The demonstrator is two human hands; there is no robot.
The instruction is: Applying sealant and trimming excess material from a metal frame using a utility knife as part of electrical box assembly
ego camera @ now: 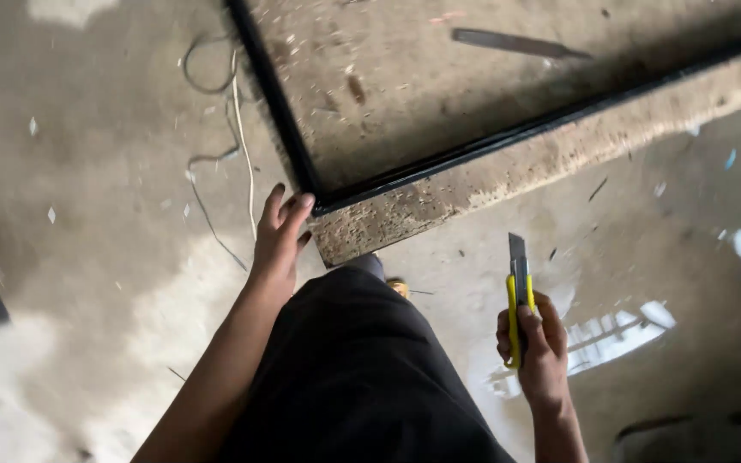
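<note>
— Wire first: what lies left of the board's corner?

— Thin pale loose wire (pixel 235 129), looping over the dusty grey concrete floor (pixel 87 214) just left of the long chipboard panel with the black edge strip (pixel 559 150). It runs down towards the panel's near corner without touching it, as far as I can tell.

— And the left hand?

— The left hand (pixel 278 244) lies right at that corner, fingers held together and stretched out, the fingertips up against the black strip where its two runs meet. It grasps nothing; it only presses or rests there.

— Below the corner?

— A leg in dark trousers (pixel 353 369) comes up from the bottom edge, the knee just under the corner. Something small and yellow-brown shows beside the knee; I cannot tell what it is.

— Right of the corner?

— The right hand (pixel 535 347), well apart from the panel, is clenched round a yellow-and-black snap-off utility knife (pixel 518 296). Its blade is pushed out and points up towards the panel's raw speckled edge, clear of it.

— Anything on the panel itself?

— A long flat dark metal strip (pixel 516 43) lies on the surface far up from the corner, to the right. Low on the right, past the knife, a bright patch of light (pixel 611 339) falls on the floor.
</note>
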